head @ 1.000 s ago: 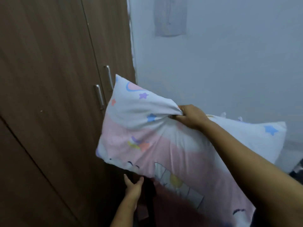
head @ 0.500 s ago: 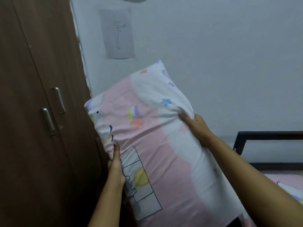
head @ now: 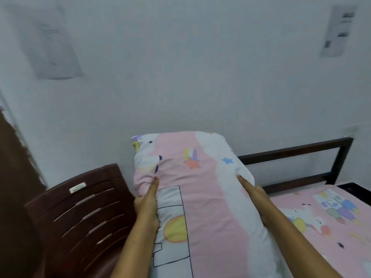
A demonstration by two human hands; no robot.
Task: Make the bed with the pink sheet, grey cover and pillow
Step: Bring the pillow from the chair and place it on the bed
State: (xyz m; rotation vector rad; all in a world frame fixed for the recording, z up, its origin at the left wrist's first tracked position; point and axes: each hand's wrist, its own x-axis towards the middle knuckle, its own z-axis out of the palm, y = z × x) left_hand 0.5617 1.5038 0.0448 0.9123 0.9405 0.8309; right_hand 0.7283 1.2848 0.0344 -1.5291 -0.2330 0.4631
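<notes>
Left hand (head: 147,204) grips pink cartoon-print pillow (head: 202,197).

Matt printed cloth pillow (head: 202,189) (glossy wooden chair (head: 80,209)).

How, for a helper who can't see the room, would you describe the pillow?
Find the dark bed frame against the white wall. Between it and the brown chair, left hand and right hand hold the pillow. Unlike the flat, same-print pink sheet, it is plump and upright.
</notes>
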